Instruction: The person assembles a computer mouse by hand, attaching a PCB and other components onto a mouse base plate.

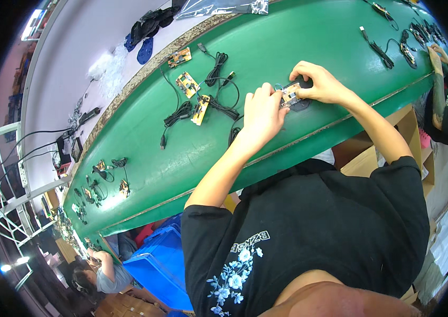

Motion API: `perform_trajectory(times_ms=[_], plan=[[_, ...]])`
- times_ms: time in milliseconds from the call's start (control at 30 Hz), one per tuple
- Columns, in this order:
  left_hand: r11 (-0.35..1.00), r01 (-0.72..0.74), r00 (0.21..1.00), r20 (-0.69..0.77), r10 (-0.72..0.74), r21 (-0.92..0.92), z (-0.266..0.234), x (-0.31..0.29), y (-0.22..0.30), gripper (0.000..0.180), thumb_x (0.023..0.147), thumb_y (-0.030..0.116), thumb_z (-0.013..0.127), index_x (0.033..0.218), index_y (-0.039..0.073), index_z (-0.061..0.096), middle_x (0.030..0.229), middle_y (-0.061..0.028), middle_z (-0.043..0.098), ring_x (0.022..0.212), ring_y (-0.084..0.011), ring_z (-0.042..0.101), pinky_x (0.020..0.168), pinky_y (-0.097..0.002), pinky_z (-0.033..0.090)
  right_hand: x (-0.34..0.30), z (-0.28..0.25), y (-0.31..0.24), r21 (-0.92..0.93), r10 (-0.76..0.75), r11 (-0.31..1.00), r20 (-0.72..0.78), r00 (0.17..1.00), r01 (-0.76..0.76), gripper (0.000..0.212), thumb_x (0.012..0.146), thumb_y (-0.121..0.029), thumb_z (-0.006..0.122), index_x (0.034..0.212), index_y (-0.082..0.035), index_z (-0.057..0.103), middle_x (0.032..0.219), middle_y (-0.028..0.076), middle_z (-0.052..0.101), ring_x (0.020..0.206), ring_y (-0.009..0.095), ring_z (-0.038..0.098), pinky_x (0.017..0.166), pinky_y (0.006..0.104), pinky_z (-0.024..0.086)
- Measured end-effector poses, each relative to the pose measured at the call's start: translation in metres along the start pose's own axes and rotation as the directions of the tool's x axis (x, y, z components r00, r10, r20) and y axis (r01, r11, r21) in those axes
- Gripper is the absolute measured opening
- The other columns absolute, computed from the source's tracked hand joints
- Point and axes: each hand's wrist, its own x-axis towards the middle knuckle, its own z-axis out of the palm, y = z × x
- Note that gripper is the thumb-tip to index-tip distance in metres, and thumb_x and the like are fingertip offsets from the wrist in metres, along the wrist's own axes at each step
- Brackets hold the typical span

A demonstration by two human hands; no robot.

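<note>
Over the green tabletop, my left hand and my right hand meet at a small yellowish circuit board. The board sits on a dark, rounded plastic base. Left fingertips grip the board's left side; the right thumb presses its right part while the other right fingers curl round the far side. My fingers hide much of both pieces. Left of my hands lie an upper circuit board, a middle board and a nearer board, among coiled black cables with plugs.
More cabled boards lie far left, others at the far right near a co-worker's hands. Another person sits lower left. A blue bin and cardboard boxes stand below the table edge. A power strip lies beyond.
</note>
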Motion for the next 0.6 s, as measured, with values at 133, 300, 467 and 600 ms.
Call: perform_trajectory(times_ms=[133, 300, 467, 600], plan=[[0.995, -0.039, 0.997, -0.068, 0.033, -0.094, 0.004, -0.003, -0.007, 0.043, 0.078, 0.023, 0.080, 0.114, 0.002, 0.068, 0.104, -0.0115, 0.059, 0.097, -0.0305, 0.059, 0.085, -0.0417, 0.044, -0.023, 0.001, 0.012, -0.100, -0.210, 0.973, 0.000, 0.978, 0.209, 0.037, 0.086, -0.015, 0.071, 0.123, -0.012, 0.070, 0.129, 0.011, 0.058, 0.124, 0.031, 0.052, 0.107, 0.0436, 0.041], [0.998, -0.036, 0.996, -0.080, 0.033, -0.043, 0.010, -0.004, -0.004, 0.044, 0.078, 0.021, 0.080, 0.114, 0.001, 0.067, 0.103, -0.0141, 0.058, 0.096, -0.0323, 0.059, 0.081, -0.0423, 0.046, -0.037, 0.012, -0.006, -0.188, -0.220, 0.962, -0.115, 0.969, 0.196, 0.032, 0.088, -0.008, 0.071, 0.119, -0.014, 0.072, 0.128, 0.010, 0.060, 0.120, 0.031, 0.054, 0.103, 0.0434, 0.042], [1.000, -0.014, 0.998, -0.064, 0.013, -0.004, 0.006, -0.005, 0.000, 0.046, 0.079, 0.022, 0.079, 0.117, 0.001, 0.065, 0.104, -0.0133, 0.058, 0.097, -0.0310, 0.059, 0.082, -0.0427, 0.045, -0.029, 0.002, -0.011, -0.175, -0.137, 0.975, -0.004, 0.991, 0.134, 0.043, 0.086, -0.014, 0.072, 0.128, -0.013, 0.067, 0.137, 0.014, 0.055, 0.127, 0.035, 0.051, 0.108, 0.0455, 0.039], [0.994, -0.094, 0.969, -0.235, 0.077, -0.062, 0.001, -0.022, 0.005, 0.052, 0.082, 0.021, 0.077, 0.127, 0.000, 0.061, 0.115, -0.0140, 0.061, 0.105, -0.0315, 0.059, 0.088, -0.0419, 0.045, -0.033, 0.026, -0.016, -0.281, -0.247, 0.938, -0.124, 0.961, 0.205, 0.052, 0.084, -0.018, 0.075, 0.133, -0.009, 0.061, 0.139, 0.017, 0.055, 0.131, 0.037, 0.050, 0.111, 0.0468, 0.038]])
